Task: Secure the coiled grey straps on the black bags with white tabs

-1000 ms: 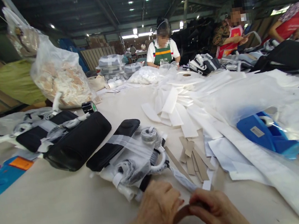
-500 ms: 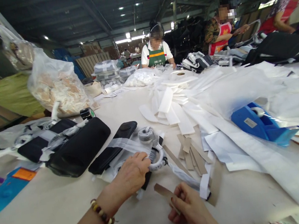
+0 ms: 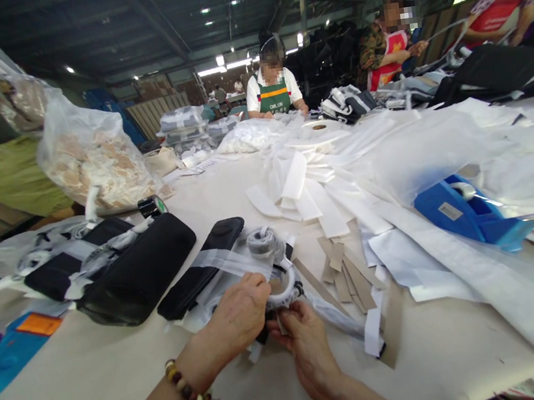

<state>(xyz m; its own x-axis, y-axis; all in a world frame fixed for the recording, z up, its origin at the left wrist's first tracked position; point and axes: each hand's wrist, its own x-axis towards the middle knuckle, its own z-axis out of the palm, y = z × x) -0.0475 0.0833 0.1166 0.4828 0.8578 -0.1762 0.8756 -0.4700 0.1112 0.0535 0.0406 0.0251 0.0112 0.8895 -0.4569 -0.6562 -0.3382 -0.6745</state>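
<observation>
A flat black bag (image 3: 207, 267) lies on the table, banded with translucent wrap and topped by a coiled, wrapped strap (image 3: 263, 243). At its near right end is a curved white handle (image 3: 290, 283). My left hand (image 3: 242, 311) is closed at the left end of this handle, its fingertips partly hidden. Just below the handle, my right hand (image 3: 307, 339) pinches a brown cardboard strip (image 3: 280, 323), whose far part goes in under the handle. Several similar cardboard pieces (image 3: 340, 272) lie loose to the right.
Another black bag (image 3: 138, 269) lies at left, near a black tape roll (image 3: 152, 206). White foam strips (image 3: 296, 176) are heaped ahead. A blue tape dispenser (image 3: 465, 210) stands at right. A clear sack of scraps (image 3: 94, 157) stands far left. Several people work across the table.
My right hand has moved up and left with the cardboard strip, bringing it under the white handle beside my left hand. My left hand stays nearly in place.
</observation>
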